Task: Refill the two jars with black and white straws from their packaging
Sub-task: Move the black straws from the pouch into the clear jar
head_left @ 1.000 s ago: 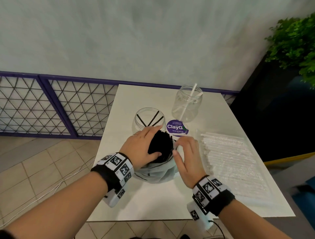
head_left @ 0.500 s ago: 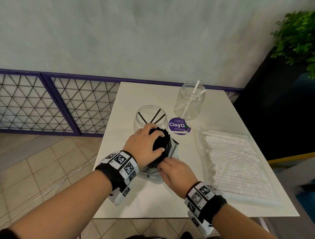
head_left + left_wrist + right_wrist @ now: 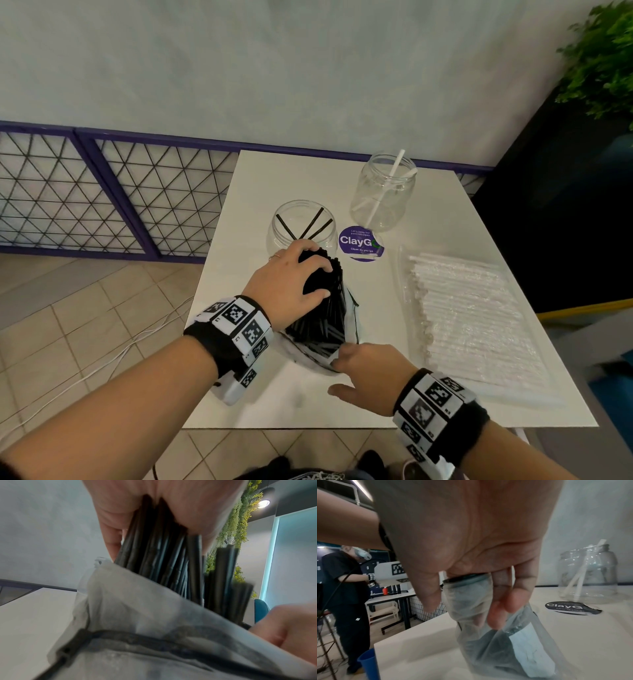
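My left hand (image 3: pixel 320 281) grips the top of a thick bundle of black straws (image 3: pixel 325 308), which stands tilted on the table and half out of its clear plastic bag (image 3: pixel 352 308). My right hand (image 3: pixel 342 370) pinches the bag's lower part near the table's front; in the right wrist view its fingers (image 3: pixel 498 609) hold bunched bag plastic (image 3: pixel 471 595). The left wrist view shows the black straws (image 3: pixel 163 550) rising out of the bag (image 3: pixel 137 608). Behind stands a clear jar (image 3: pixel 301 226) with three black straws. Farther right, a taller jar (image 3: pixel 383 192) holds two white straws.
A flat clear pack of white straws (image 3: pixel 472 315) lies along the right side of the white table (image 3: pixel 267 404). A round purple sticker (image 3: pixel 359 241) sits between the jars. A metal grid fence (image 3: pixel 102 192) runs on the left, a plant (image 3: pixel 603 58) at the right.
My right hand has slid down from the bundle's top to the bag's lower end, and more of the black straws now show above the plastic. My left hand keeps its grip.
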